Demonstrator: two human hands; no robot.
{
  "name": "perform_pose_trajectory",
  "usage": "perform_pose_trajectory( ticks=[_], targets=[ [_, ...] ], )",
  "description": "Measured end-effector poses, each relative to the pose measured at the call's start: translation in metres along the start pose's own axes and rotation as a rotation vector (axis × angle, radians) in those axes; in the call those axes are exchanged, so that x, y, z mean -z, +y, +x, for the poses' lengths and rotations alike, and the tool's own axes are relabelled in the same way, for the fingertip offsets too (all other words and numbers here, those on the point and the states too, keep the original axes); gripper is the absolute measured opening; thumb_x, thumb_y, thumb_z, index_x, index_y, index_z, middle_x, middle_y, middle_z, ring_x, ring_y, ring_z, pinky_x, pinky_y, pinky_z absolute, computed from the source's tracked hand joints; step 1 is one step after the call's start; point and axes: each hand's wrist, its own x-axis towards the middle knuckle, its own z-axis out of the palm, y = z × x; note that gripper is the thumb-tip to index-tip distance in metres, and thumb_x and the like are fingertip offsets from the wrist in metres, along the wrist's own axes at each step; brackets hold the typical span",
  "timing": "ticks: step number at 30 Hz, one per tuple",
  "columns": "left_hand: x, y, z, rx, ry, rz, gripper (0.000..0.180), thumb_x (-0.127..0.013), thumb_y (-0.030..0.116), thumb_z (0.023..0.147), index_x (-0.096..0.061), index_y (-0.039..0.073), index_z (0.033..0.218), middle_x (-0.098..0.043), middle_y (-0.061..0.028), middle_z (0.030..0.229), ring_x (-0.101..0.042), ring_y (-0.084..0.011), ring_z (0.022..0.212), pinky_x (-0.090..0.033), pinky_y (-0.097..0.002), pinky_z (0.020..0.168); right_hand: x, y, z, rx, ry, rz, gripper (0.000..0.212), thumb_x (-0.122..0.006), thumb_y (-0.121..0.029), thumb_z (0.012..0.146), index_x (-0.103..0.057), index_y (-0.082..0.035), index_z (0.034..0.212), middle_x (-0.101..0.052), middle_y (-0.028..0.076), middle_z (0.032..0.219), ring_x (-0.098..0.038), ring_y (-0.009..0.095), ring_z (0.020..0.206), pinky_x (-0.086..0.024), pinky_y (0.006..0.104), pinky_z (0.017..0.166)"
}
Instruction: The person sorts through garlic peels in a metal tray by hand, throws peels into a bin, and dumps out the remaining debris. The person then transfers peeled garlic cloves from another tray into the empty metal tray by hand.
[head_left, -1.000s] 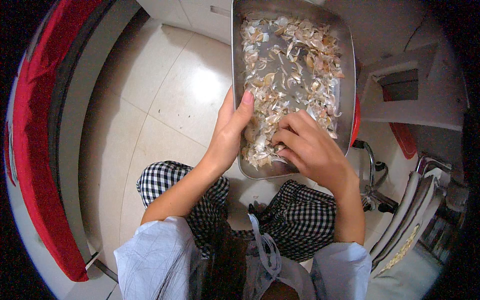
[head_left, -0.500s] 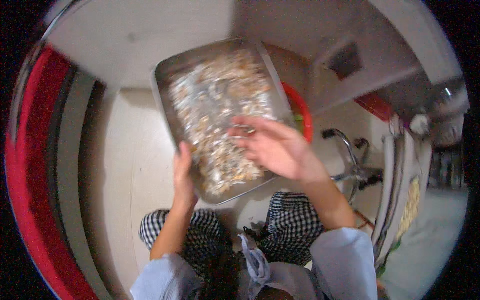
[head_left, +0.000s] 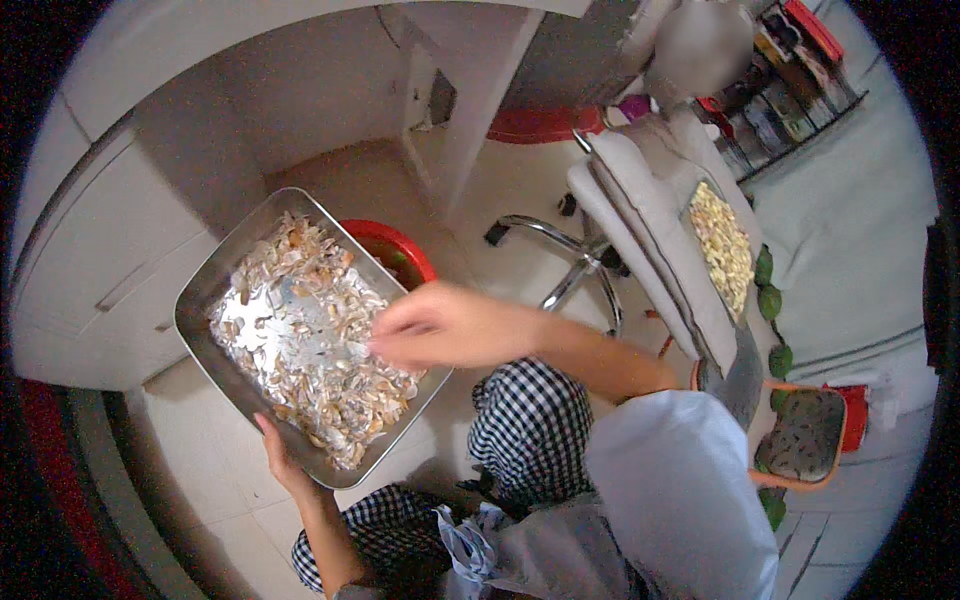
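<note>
A deep rectangular metal tray (head_left: 214,352) is tilted in front of me, with pale, papery husks (head_left: 335,425) and a few orange-brown bits strewn over its bottom. My left hand (head_left: 285,460) holds the tray by its near left rim, thumb on the wall and the other fingers hidden beneath. Over the tray's right part is my right hand (head_left: 450,327), its fingers pinched close above the husks. Whatever is between those fingertips is too small to make out. Partly behind the tray stands a red basin (head_left: 410,250) with greenish contents.
On the right, a grey-cushioned swivel chair (head_left: 640,235) with chrome legs bears a layer of pale yellow pieces (head_left: 722,250). Beyond it stand a rack (head_left: 795,85) of goods and an orange-framed stool (head_left: 805,435). White cabinets (head_left: 120,250) line the left.
The view has swung to the right, bringing the chair and rack further in. My right hand's fingers, spread over the husks before, are now pinched together. My left hand still holds the tray.
</note>
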Motion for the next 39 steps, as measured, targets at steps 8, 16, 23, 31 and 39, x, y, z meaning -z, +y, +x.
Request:
perform_pose_trajectory(
  ticks=[8,16,23,31,39],
  targets=[
    [-0.018,0.014,-0.004,-0.03,-0.059,-0.016,0.047,-0.036,0.034,0.082,-0.032,-0.002,0.111,-0.042,-0.0109,0.107,-0.043,-0.0196,0.095,-0.034,-0.0304,0.081,0.131,-0.056,-0.215,-0.549,0.912,-0.217,0.022,-0.044,-0.028,0.08,-0.053,-0.007,0.079,-0.044,-0.006,0.059,-0.037,0.002,0.051,-0.03,0.0153,0.042],
    [-0.008,-0.002,0.004,-0.02,-0.116,-0.018,0.045,-0.036,0.034,0.082,-0.035,-0.003,0.108,-0.043,-0.0109,0.103,-0.045,-0.0196,0.092,-0.035,-0.0309,0.08,0.188,-0.022,-0.282,-0.875,0.98,-1.199,0.033,-0.044,-0.031,0.078,-0.052,0.0,0.088,-0.055,0.012,0.078,-0.053,0.022,0.072,-0.04,0.0315,0.067],
    [0.017,0.001,-0.003,-0.02,0.002,0.153,0.042,-0.043,0.044,0.076,-0.046,0.003,0.084,-0.047,-0.005,0.073,-0.044,-0.0113,0.063,-0.036,-0.0215,0.054,0.023,-0.048,-0.105,0.125,1.061,-1.163,0.014,-0.044,-0.01,0.077,-0.053,-0.001,0.085,-0.055,0.01,0.087,-0.051,0.021,0.086,-0.036,0.0283,0.078],
    [0.004,-0.008,-0.005,-0.111,-0.075,0.06,0.052,-0.037,0.041,0.08,-0.032,-0.002,0.108,-0.042,-0.0121,0.101,-0.043,-0.0194,0.092,-0.034,-0.0305,0.08,-0.032,0.034,0.026,0.314,0.553,-0.72,0.011,-0.047,-0.004,0.074,-0.051,0.0,0.083,-0.054,0.012,0.08,-0.053,0.023,0.077,-0.039,0.028,0.069],
    [-0.003,-0.013,-0.003,-0.176,-0.052,0.101,0.052,-0.031,0.043,0.081,-0.034,0.0,0.111,-0.045,-0.0092,0.103,-0.045,-0.017,0.091,-0.036,-0.0282,0.079,-0.028,0.067,0.044,0.294,0.457,-0.846,0.022,-0.049,-0.002,0.068,-0.047,-0.002,0.09,-0.049,0.013,0.089,-0.047,0.028,0.086,-0.036,0.0312,0.074]
  ],
)
